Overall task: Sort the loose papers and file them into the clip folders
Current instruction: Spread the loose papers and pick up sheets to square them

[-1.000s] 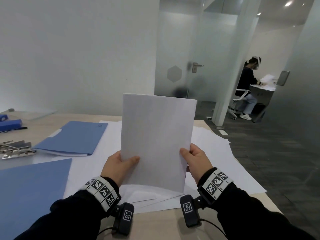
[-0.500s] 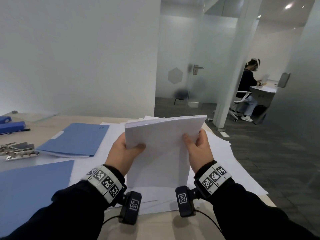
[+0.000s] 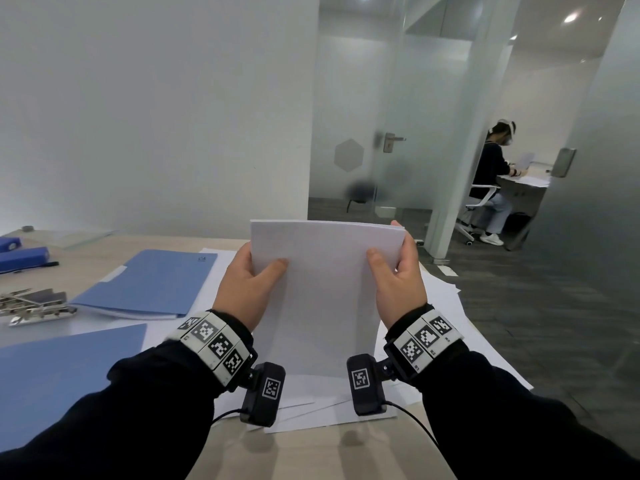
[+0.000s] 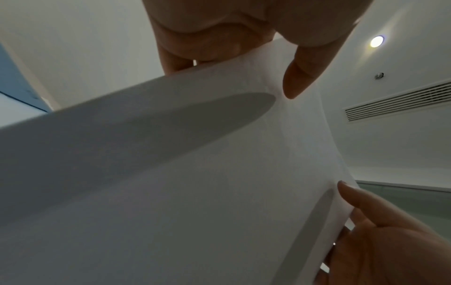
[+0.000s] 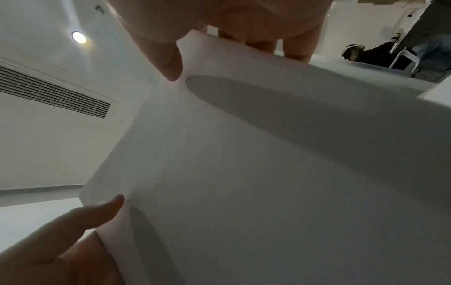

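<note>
1. The paper stack (image 3: 329, 292) is plain matt white paper, smooth, thin enough that light glows through.
2. Closed folder (image 3: 149, 282): matt blue card, no shine.
3. Clips (image 3: 33, 304) are shiny bare metal.
4. Table (image 3: 311, 452) is pale wood-look laminate, smooth.
5. Sleeves (image 3: 114, 417): soft dark cloth.

No readable text anywhere. The closed blue folder (image 3: 145, 284) at 10 o'clock on the bench carried a small corner logo, too tiny to read. Wristbands (image 3: 214, 344) showed only black-and-white square marker patterns.
</note>
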Demonstrator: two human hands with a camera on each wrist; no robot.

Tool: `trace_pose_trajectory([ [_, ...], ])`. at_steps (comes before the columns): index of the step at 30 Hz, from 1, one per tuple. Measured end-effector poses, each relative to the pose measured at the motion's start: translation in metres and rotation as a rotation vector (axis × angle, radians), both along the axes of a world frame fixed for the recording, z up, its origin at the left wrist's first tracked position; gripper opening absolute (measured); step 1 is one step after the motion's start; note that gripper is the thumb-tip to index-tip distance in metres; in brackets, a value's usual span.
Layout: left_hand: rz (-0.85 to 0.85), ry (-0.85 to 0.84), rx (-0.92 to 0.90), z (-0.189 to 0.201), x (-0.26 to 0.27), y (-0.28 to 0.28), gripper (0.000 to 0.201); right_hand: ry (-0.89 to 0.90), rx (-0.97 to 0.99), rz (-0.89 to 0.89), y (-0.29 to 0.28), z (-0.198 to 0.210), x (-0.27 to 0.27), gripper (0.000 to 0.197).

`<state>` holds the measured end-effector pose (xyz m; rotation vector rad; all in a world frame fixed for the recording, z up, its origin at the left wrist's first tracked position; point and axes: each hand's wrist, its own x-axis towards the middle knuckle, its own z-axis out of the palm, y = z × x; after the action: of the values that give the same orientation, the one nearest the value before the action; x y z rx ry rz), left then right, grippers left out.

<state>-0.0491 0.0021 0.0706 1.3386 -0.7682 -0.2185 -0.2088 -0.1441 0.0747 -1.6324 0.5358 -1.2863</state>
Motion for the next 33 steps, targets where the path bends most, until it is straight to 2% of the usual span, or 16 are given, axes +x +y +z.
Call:
trace_pose_trajectory([
  [4, -0.01, 0.007, 0.011, -0.006, 0.002, 0.001, 0.018, 0.02, 0.058, -0.003, -0.001, -0.007, -0.001, 0.011],
  [9, -0.096, 0.056, 0.028, -0.021, 0.003, 0.005, 0.027, 0.011, 0.175, 0.12, 0.001, -0.025, -0.009, 0.018],
  [12, -0.051, 0.046, 0.075, -0.027, 0.003, 0.005, 0.011, 0.044, 0.194, 0.13, 0.001, -0.029, -0.01, 0.02],
  [16, 0.002, -0.009, 0.083, -0.022, 0.001, 0.003, 0.008, 0.039, 0.178, 0.09, -0.004, -0.023, -0.007, 0.019],
  [20, 0.004, -0.015, 0.087, -0.026, 0.0, 0.005, 0.009, 0.01, 0.214, 0.166, -0.006, -0.031, -0.012, 0.02],
  [24, -0.004, 0.026, 0.039, -0.03, 0.001, 0.008, 0.01, 0.04, 0.352, 0.297, -0.002, -0.055, -0.018, 0.023],
  [28, -0.047, 0.091, 0.072, -0.038, 0.002, 0.009, 0.021, 0.081, 0.433, 0.301, -0.003, -0.068, -0.018, 0.033],
  [31, -0.054, 0.142, 0.111, -0.048, 0.0, 0.009, 0.02, 0.07, 0.437, 0.299, -0.002, -0.066, -0.016, 0.019],
  [33, -0.038, 0.151, 0.11, -0.05, -0.001, 0.009, 0.019, 0.062, 0.435, 0.295, -0.001, -0.064, -0.015, 0.017],
])
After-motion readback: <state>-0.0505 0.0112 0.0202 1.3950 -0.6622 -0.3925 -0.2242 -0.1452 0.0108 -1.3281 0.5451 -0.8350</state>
